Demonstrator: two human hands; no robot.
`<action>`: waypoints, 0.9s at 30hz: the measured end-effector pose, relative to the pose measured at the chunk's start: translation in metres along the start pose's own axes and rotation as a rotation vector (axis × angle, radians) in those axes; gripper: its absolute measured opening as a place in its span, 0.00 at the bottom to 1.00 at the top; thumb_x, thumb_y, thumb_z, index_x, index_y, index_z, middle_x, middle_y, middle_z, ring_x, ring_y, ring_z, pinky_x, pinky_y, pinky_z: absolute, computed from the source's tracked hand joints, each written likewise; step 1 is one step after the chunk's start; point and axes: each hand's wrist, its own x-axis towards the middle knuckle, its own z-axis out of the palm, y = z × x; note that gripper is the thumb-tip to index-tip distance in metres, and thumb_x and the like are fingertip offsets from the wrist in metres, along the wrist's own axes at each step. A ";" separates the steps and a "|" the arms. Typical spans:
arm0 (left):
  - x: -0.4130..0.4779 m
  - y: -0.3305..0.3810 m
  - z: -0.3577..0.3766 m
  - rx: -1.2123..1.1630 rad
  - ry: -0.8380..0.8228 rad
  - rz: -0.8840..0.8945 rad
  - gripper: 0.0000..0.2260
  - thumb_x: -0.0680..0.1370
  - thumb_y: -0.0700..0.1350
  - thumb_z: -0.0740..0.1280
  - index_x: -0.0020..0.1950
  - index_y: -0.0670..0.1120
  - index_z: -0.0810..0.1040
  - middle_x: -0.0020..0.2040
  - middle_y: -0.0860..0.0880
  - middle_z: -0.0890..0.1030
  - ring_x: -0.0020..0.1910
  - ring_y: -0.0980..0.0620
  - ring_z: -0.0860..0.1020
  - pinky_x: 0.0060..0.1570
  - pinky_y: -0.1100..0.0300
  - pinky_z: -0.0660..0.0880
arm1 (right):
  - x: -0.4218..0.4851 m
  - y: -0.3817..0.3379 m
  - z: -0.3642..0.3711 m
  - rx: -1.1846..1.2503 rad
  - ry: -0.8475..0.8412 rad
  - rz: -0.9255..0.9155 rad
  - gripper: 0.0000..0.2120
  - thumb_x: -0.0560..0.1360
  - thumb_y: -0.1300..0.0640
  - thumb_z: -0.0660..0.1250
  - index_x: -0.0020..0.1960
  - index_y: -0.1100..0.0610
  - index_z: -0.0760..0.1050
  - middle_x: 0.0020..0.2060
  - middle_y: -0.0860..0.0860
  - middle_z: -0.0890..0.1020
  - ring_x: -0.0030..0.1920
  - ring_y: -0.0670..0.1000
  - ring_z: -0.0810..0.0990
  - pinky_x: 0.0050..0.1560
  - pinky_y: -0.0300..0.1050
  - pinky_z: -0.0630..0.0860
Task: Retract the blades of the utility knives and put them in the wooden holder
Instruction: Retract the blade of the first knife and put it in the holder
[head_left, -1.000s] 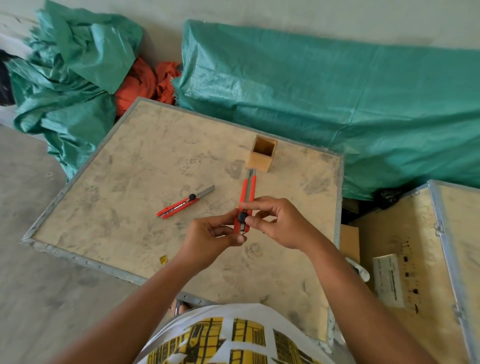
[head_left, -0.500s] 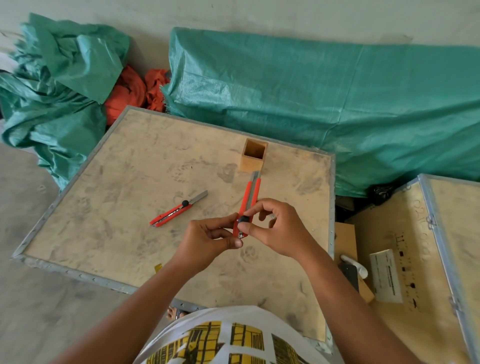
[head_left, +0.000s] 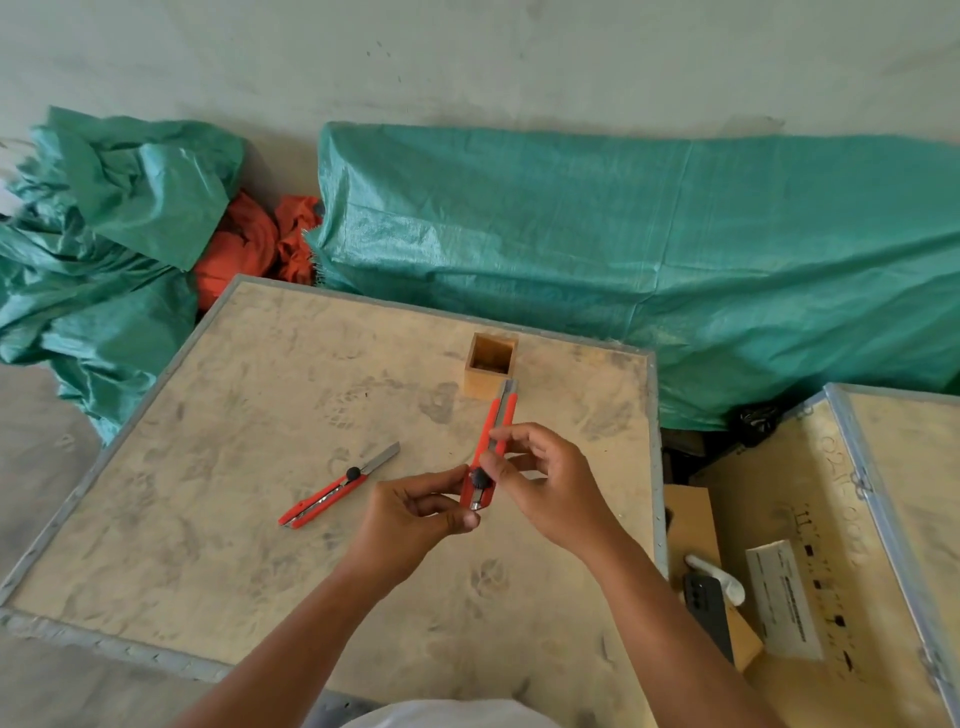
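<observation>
Both hands, left (head_left: 415, 512) and right (head_left: 545, 486), closed in a grip on a red utility knife (head_left: 491, 449) above the desk (head_left: 208, 519), near wooden holder (head_left: 491, 364); second knife (head_left: 337, 486) lying apart; label writing unreadable.

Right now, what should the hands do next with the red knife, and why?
Probably lift the held knife toward the wooden holder and drop it in. Both the left hand and right hand grip it, little blade shows at its tip, and the holder looks empty just beyond.
</observation>
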 end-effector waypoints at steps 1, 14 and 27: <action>0.008 -0.001 0.001 0.011 -0.006 -0.014 0.22 0.66 0.33 0.78 0.59 0.46 0.84 0.47 0.45 0.88 0.46 0.44 0.86 0.52 0.51 0.82 | 0.008 0.002 -0.002 0.022 0.027 0.020 0.12 0.76 0.47 0.73 0.59 0.48 0.82 0.54 0.44 0.86 0.54 0.47 0.86 0.52 0.47 0.86; 0.191 0.013 0.008 0.278 0.044 0.024 0.20 0.70 0.38 0.78 0.61 0.49 0.83 0.50 0.47 0.87 0.49 0.53 0.86 0.56 0.50 0.81 | 0.180 0.039 -0.038 -0.055 0.289 0.021 0.13 0.76 0.65 0.73 0.57 0.52 0.86 0.53 0.51 0.88 0.47 0.52 0.89 0.51 0.57 0.86; 0.278 -0.017 0.009 0.641 0.069 -0.045 0.22 0.73 0.41 0.75 0.67 0.47 0.78 0.66 0.47 0.80 0.61 0.46 0.79 0.54 0.61 0.71 | 0.235 0.080 -0.011 -0.323 0.306 0.100 0.14 0.79 0.66 0.69 0.63 0.57 0.84 0.61 0.56 0.86 0.60 0.55 0.84 0.58 0.36 0.73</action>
